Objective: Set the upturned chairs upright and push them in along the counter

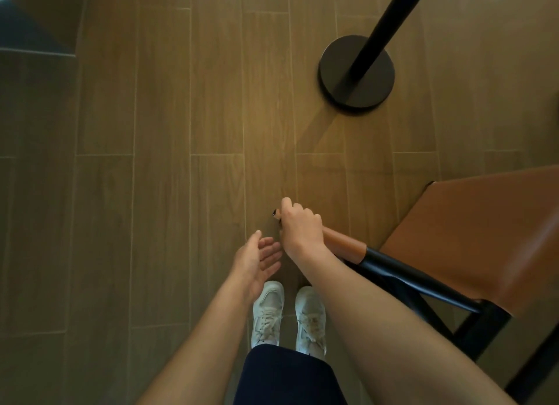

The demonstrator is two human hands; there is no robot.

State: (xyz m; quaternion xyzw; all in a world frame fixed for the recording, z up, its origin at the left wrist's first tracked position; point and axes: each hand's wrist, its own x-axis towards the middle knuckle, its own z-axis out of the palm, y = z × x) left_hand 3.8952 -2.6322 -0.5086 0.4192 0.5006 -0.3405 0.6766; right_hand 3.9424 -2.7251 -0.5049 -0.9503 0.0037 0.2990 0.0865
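The chair with a black metal frame and tan leather seat point(472, 232) fills the lower right of the frame, apparently upright. It looks stiff and fairly heavy, and its leather-wrapped rail point(343, 244) should give a sure, non-slip hold. The right hand point(298, 229) is curled round the rail's end. The left hand point(257, 259) hovers just beside it, fingers relaxed, holding nothing. A black pole on a round base point(332, 71) at upper right could obstruct the push.
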